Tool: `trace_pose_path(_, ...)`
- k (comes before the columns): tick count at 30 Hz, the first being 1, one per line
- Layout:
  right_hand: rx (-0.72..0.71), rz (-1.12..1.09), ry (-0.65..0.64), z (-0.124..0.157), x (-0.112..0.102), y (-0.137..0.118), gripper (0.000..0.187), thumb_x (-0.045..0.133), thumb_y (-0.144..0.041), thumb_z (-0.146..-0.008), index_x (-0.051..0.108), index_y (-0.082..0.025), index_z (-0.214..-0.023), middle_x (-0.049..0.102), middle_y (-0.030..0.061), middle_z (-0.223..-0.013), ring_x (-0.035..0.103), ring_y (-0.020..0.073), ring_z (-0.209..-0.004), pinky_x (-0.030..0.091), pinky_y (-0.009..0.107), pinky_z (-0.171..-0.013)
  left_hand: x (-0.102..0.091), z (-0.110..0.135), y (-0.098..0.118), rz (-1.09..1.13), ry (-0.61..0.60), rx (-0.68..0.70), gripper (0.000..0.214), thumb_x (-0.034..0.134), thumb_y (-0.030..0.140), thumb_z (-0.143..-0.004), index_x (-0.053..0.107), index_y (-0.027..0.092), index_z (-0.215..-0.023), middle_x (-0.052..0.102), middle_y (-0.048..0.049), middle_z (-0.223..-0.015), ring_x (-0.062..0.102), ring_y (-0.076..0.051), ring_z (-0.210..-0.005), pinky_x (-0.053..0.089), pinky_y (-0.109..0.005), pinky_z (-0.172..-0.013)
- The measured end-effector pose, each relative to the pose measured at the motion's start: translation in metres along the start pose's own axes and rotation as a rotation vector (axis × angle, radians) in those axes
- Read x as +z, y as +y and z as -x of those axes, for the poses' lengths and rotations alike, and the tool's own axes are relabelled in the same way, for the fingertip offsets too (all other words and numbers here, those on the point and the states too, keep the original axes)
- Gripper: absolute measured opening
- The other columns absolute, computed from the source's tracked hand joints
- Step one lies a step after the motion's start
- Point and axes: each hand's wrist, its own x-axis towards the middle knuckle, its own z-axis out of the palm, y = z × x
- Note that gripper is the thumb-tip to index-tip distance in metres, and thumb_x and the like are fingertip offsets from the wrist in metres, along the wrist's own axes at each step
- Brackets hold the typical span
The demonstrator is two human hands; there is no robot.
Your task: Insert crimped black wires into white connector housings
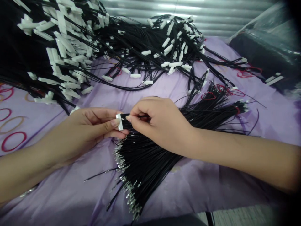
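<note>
Pinching connector (119,121) in my left hand (94,125), wire (144,116) in right hand (162,122); wired connectors (168,49) toward table's (77,194) far edge, loose wires (150,166) remain.

The hands (162,122) partly hide the wired white connector (120,121); the left edge crops the cable pile (63,47)

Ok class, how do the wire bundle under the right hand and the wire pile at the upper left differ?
Ends: the bundle shows silver tips at its left; the pile shows white connectors.
Spread: the bundle fans out fairly straight; the pile is heaped.
Extent: the pile runs past the picture's left edge; the bundle does not.
Shared: both are black and many-stranded.
</note>
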Motion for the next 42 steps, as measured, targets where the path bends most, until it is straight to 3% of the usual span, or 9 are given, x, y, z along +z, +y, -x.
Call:
trace_pose_path(7, 0.001, 0.033, -0.036, -0.001, 0.003, 0.0, 0.017, 0.056, -0.018, -0.085, 0.063, -0.012, -0.071, 0.057, -0.0017, -0.066, 0.045, 0.0079, -0.065, 0.031, 0.023, -0.064, -0.005, -0.005, -0.009, -0.089, -0.022, 0.105, 0.018, 0.07, 0.031, -0.079, 0.075, 0.019, -0.09, 0.074, -0.0046, -0.089, 0.069, -0.009, -0.07, 0.052, -0.009, -0.065)
trace_pose_path(13, -0.021, 0.02, -0.016, 0.001, 0.011, 0.002, 0.016, 0.055, -0.016, -0.086, 0.061, -0.012, -0.071, 0.057, 0.0, -0.07, 0.047, 0.0097, -0.069, 0.034, 0.024, -0.067, -0.004, -0.004, -0.008, -0.136, -0.003, 0.097, 0.018, 0.07, 0.029, -0.079, 0.075, 0.018, -0.093, 0.074, -0.0052, -0.088, 0.069, -0.01, -0.073, 0.053, -0.01, -0.068)
trace_pose_path(18, -0.071, 0.026, -0.015, -0.002, 0.011, 0.004, 0.015, 0.055, -0.016, -0.087, 0.061, -0.013, -0.073, 0.058, -0.0004, -0.071, 0.049, 0.0102, -0.069, 0.036, 0.024, -0.067, -0.002, -0.003, -0.007, -0.052, -0.012, 0.088, 0.017, 0.069, 0.021, -0.08, 0.074, 0.016, -0.095, 0.074, -0.0058, -0.091, 0.069, -0.009, -0.073, 0.053, -0.011, -0.068)
trace_pose_path(21, -0.15, 0.222, -0.047, 0.001, -0.005, -0.003, 0.017, 0.053, -0.021, -0.09, 0.064, -0.009, -0.085, 0.061, 0.0058, -0.083, 0.053, 0.0159, -0.079, 0.041, 0.029, -0.073, -0.003, -0.009, -0.005, 0.049, -0.03, 0.114, 0.016, 0.068, 0.023, -0.081, 0.073, 0.015, -0.094, 0.073, -0.0062, -0.092, 0.068, -0.01, -0.076, 0.054, -0.015, -0.072)
trace_pose_path(25, -0.341, 0.508, 0.075, 0.019, -0.027, -0.014, 0.023, 0.051, -0.021, -0.09, 0.063, -0.005, -0.099, 0.058, 0.0153, -0.102, 0.051, 0.0255, -0.097, 0.043, 0.039, -0.085, -0.005, -0.02, 0.005, 0.136, 0.083, 0.217, 0.007, 0.071, 0.019, -0.077, 0.073, 0.015, -0.082, 0.071, -0.0038, -0.082, 0.066, -0.01, -0.072, 0.053, -0.015, -0.069)
trace_pose_path(28, -0.369, 0.56, -0.079, 0.03, -0.026, -0.013, 0.015, 0.05, -0.013, -0.088, 0.064, -0.009, -0.092, 0.059, 0.0096, -0.089, 0.052, 0.0219, -0.086, 0.045, 0.036, -0.078, -0.006, -0.022, 0.012, 0.058, 0.154, 0.299, 0.009, 0.071, 0.021, -0.076, 0.072, 0.015, -0.083, 0.07, -0.0023, -0.079, 0.065, -0.01, -0.07, 0.053, -0.017, -0.069)
trace_pose_path(33, -0.163, 0.517, -0.288, 0.023, -0.012, -0.001, 0.017, 0.049, -0.022, -0.091, 0.063, -0.012, -0.088, 0.058, 0.0077, -0.087, 0.053, 0.02, -0.079, 0.045, 0.035, -0.074, -0.009, -0.019, 0.009, -0.087, 0.172, 0.358, 0.02, 0.07, 0.031, -0.078, 0.071, 0.017, -0.092, 0.071, -0.0032, -0.082, 0.066, -0.012, -0.072, 0.054, -0.022, -0.075)
trace_pose_path(37, -0.027, 0.293, -0.443, 0.013, -0.025, 0.003, 0.014, 0.055, -0.024, -0.089, 0.063, -0.013, -0.088, 0.059, 0.0052, -0.087, 0.055, 0.0159, -0.082, 0.044, 0.029, -0.077, -0.011, -0.019, 0.002, -0.11, 0.156, 0.351, 0.023, 0.07, 0.035, -0.078, 0.07, 0.017, -0.092, 0.072, -0.0036, -0.081, 0.067, -0.013, -0.073, 0.054, -0.026, -0.08)
trace_pose_path(42, 0.034, 0.325, -0.514, 0.008, -0.042, 0.008, 0.01, 0.053, -0.015, -0.087, 0.062, -0.013, -0.084, 0.06, 0.006, -0.088, 0.054, 0.0154, -0.082, 0.04, 0.029, -0.078, -0.013, -0.019, -0.001, -0.1, 0.115, 0.341, 0.02, 0.068, 0.035, -0.08, 0.071, 0.02, -0.094, 0.073, -0.0019, -0.086, 0.068, -0.013, -0.077, 0.054, -0.024, -0.081)
